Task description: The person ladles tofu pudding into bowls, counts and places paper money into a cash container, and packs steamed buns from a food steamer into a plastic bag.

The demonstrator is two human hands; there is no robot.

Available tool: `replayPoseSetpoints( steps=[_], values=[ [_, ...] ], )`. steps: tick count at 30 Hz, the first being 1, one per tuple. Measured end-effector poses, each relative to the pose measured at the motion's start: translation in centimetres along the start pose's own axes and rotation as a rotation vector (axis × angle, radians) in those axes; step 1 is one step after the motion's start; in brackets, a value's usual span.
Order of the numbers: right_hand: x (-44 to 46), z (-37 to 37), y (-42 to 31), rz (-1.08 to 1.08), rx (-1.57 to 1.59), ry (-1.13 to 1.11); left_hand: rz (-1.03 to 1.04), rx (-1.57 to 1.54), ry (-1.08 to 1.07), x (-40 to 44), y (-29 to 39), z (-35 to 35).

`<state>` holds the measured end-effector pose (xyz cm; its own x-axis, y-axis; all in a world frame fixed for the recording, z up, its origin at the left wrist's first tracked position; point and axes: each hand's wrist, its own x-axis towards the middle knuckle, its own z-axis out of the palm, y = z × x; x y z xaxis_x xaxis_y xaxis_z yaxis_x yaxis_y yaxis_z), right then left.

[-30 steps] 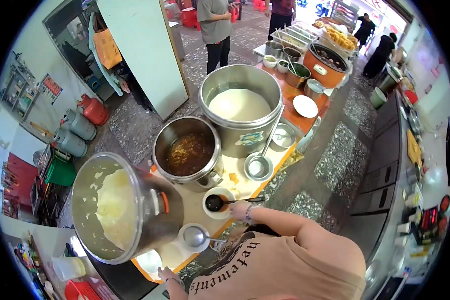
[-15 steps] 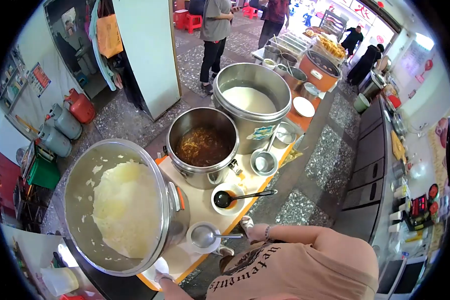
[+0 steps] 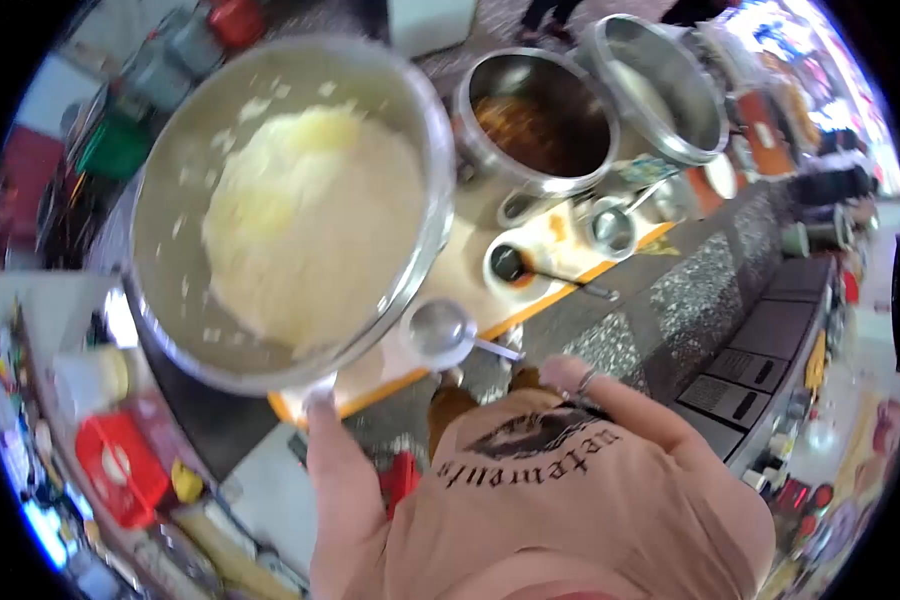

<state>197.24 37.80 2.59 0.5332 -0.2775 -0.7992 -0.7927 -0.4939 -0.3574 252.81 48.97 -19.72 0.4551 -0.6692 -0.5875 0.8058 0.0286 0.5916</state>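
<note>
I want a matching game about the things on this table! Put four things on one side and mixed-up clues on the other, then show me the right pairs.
Things:
1. black ladle
2. biggest pot
3. middle pot
4. table

Clues:
A. has brown liquid inside
B. has an orange edge
C. rests in a white bowl, handle sticking out
D. has whitish-yellow food inside

Right pairs: 1-C, 2-D, 3-A, 4-B.

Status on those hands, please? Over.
Left hand at white bowl, grip unclear. Right hand apparently empty, near ladle handle. Big pot partly hides bowl.
</note>
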Motion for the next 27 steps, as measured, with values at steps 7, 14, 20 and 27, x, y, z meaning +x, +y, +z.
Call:
replayPoseSetpoints(
  steps=[7, 14, 20, 27],
  values=[
    [0.5, 1.7, 2.1, 0.185, -0.102, 0.26, 0.057, 0.184, 0.722, -7.4, 3.2, 4.4],
    [5.0, -0.1, 2.7, 0.385, -0.099, 0.417, -0.072, 1.893, 0.33, -10.3, 12.6, 1.6],
    [8.2, -2.7, -1.8, -0.015, 0.217, 0.14, 0.041, 0.609, 0.209, -20.3, 11.1, 0.6],
    [11.0, -4.6, -2.1, 0.115, 0.441, -0.208, -0.337, 0.303, 0.104, -30.0, 4.3, 2.3]
  ],
)
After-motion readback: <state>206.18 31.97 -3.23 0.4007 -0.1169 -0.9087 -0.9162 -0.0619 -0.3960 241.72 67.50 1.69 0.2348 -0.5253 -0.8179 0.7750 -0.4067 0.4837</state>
